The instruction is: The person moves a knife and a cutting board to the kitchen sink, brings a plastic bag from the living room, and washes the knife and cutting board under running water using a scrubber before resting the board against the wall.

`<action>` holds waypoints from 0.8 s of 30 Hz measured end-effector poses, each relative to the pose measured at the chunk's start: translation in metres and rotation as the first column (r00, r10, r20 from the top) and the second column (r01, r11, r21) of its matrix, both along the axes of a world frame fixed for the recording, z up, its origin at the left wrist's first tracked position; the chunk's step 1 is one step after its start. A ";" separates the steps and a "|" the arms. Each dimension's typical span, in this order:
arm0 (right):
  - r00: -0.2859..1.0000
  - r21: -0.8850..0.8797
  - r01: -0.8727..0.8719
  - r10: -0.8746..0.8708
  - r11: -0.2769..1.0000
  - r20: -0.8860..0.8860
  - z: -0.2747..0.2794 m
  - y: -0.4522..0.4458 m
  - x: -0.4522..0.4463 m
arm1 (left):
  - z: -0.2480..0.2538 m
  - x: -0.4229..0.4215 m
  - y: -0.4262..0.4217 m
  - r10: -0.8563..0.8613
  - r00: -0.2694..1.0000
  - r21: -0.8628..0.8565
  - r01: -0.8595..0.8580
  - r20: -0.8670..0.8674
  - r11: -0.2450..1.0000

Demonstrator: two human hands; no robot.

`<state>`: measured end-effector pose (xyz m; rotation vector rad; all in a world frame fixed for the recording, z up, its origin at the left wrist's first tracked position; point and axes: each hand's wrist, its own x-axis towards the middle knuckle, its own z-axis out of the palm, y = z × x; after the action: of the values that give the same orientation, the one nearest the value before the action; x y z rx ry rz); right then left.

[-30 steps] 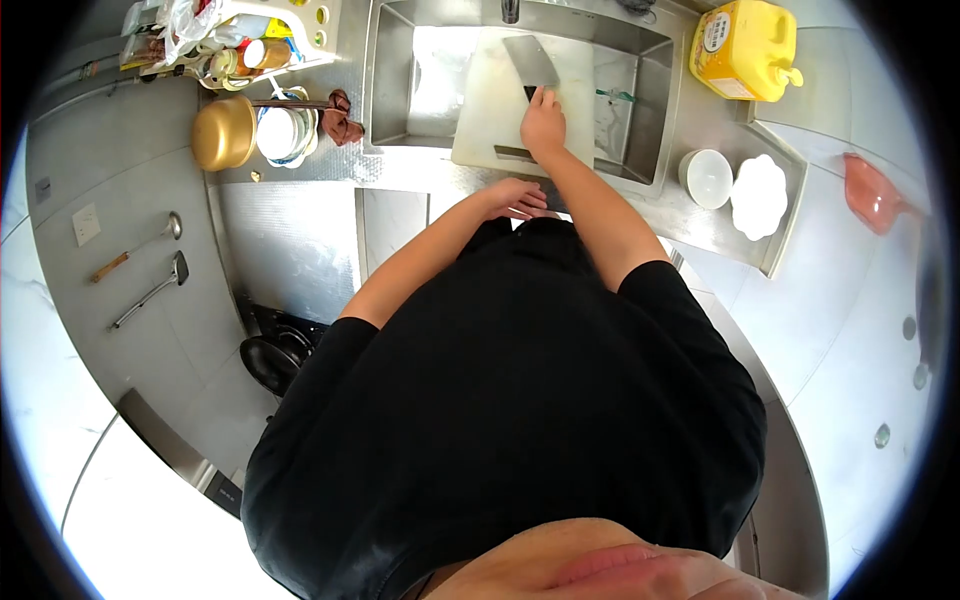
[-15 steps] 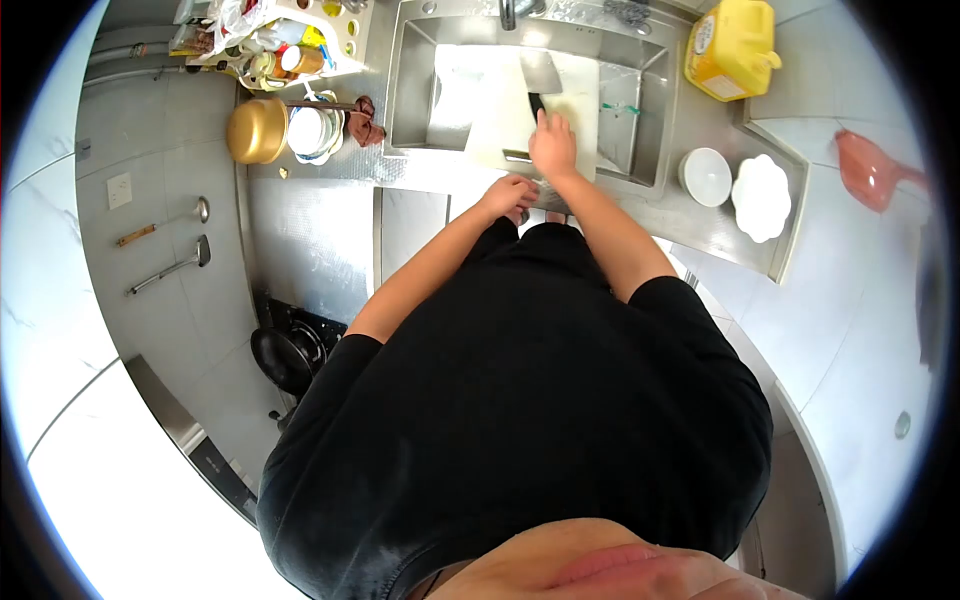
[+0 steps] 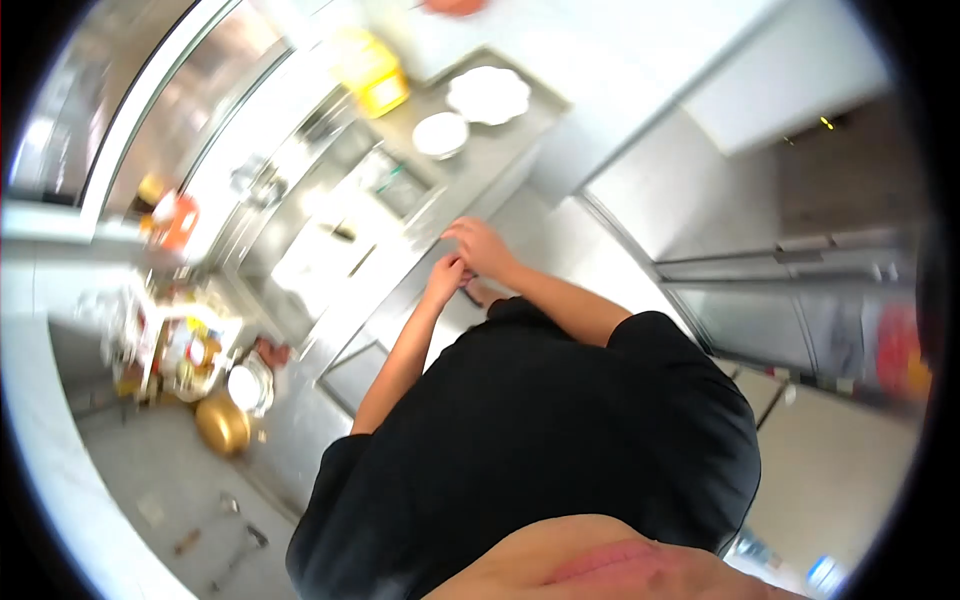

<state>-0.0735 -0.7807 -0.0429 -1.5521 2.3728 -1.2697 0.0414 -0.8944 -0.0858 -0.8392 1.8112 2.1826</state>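
Note:
My right hand (image 3: 478,247) is in front of the counter's edge, loosely bent, with no object seen in it. Just beside and below it, my left hand (image 3: 446,278) has its fingers loosely curled and nothing visible in them; the two hands are close together. A cleaver (image 3: 343,233) with a black handle lies on the white cutting board (image 3: 300,262), its blade blurred. The board rests over the steel sink (image 3: 262,240), and neither hand touches the board or the cleaver.
A white bowl (image 3: 440,134) and a scalloped white dish (image 3: 488,95) stand on the counter near a yellow jug (image 3: 372,75). To the left are a golden pot (image 3: 222,424), stacked white dishes (image 3: 248,387) and a condiment rack (image 3: 190,345). A glass-doored cabinet (image 3: 750,320) stands right.
My right hand has let go of the cleaver, leaving it on the board, and come back beside my left hand. The view has swung right, bringing the cabinet and window into sight.

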 end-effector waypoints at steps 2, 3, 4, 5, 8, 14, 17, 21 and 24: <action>0.981 0.040 0.125 -0.129 0.991 0.145 -0.009 0.068 0.007 | 0.007 -0.023 0.054 -0.081 0.997 -0.156 0.080 0.002 0.985; 0.975 0.058 0.178 -0.184 0.982 0.121 -0.006 0.107 0.010 | 0.007 -0.031 0.085 -0.134 0.991 -0.137 0.129 -0.022 0.982; 0.961 0.053 0.238 -0.243 0.970 0.134 -0.001 0.138 0.011 | 0.006 -0.041 0.109 -0.248 0.968 -0.152 0.240 -0.040 0.959; 0.941 0.036 0.301 -0.303 0.953 0.152 0.004 0.164 0.006 | 0.009 -0.054 0.129 -0.363 0.930 -0.181 0.349 -0.051 0.920; 0.811 0.070 0.499 -0.494 0.864 0.314 0.020 0.254 -0.005 | 0.034 -0.077 0.196 -0.457 0.887 0.043 0.461 -0.068 0.887; 0.606 0.032 0.766 -0.737 0.643 0.300 0.013 0.396 -0.034 | 0.042 -0.147 0.310 -0.638 0.769 -0.072 0.635 -0.032 0.769; 0.521 0.075 0.799 -0.750 0.596 0.408 0.021 0.456 -0.063 | 0.047 -0.195 0.380 -0.704 0.709 -0.067 0.701 -0.046 0.710; 0.518 0.092 0.756 -0.678 0.648 0.521 0.015 0.534 -0.112 | 0.052 -0.254 0.475 -0.773 0.630 0.008 0.775 -0.066 0.631; 0.484 0.128 0.784 -0.727 0.608 0.487 0.019 0.581 -0.146 | 0.053 -0.299 0.530 -0.784 0.620 0.014 0.784 -0.015 0.620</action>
<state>-0.2199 -0.1992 -0.0237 0.0285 2.6622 -1.6597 -0.2574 -0.3644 -0.0327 0.0376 1.6801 1.5873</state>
